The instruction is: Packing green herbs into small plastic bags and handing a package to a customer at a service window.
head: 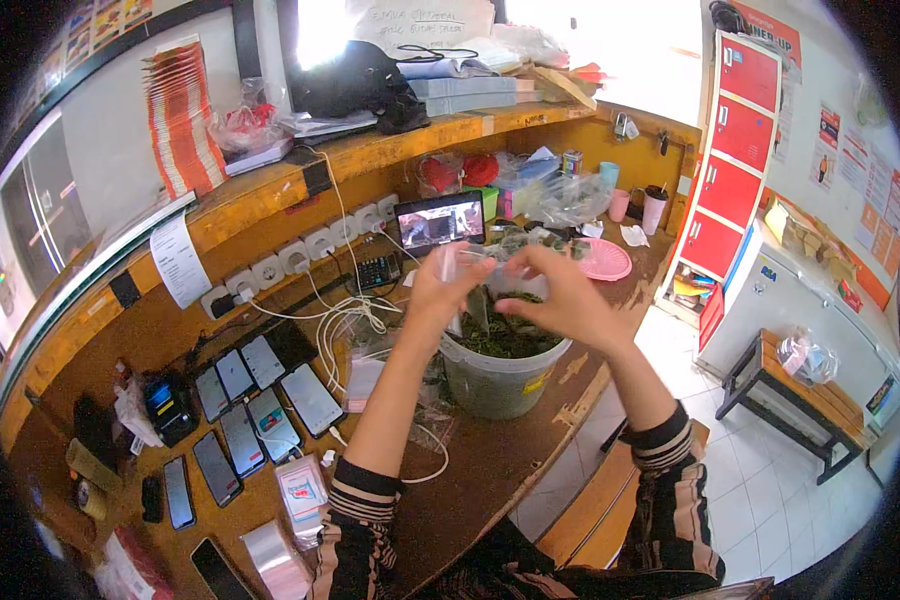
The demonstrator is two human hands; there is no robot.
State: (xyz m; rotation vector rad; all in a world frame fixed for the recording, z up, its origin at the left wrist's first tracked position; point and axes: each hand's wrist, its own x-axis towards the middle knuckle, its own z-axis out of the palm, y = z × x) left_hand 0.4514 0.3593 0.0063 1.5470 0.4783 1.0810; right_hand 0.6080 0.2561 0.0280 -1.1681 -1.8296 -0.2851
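Both hands are raised over a translucent plastic bucket (pixel 495 382) holding green and dark leafy matter (pixel 510 337). My left hand (pixel 450 281) pinches a small clear plastic bag (pixel 447 262) between thumb and fingers. Just to its right is my right hand (pixel 551 289), its thumb and fingers curved apart near clear plastic; whether it grips any of that is not clear. More clear plastic bags with dark contents lie behind the hands. A pink plastic lid (pixel 606 260) rests beyond the bucket, to the right.
Several phones (pixel 241 439) lie at the left near a card terminal (pixel 169 409). White cables (pixel 364 311) run from a row of sockets (pixel 294 256). A lit tablet (pixel 440 221) stands behind the bucket by a calculator (pixel 379 272). Stacks of small plastic bags (pixel 277 559) are at the front.
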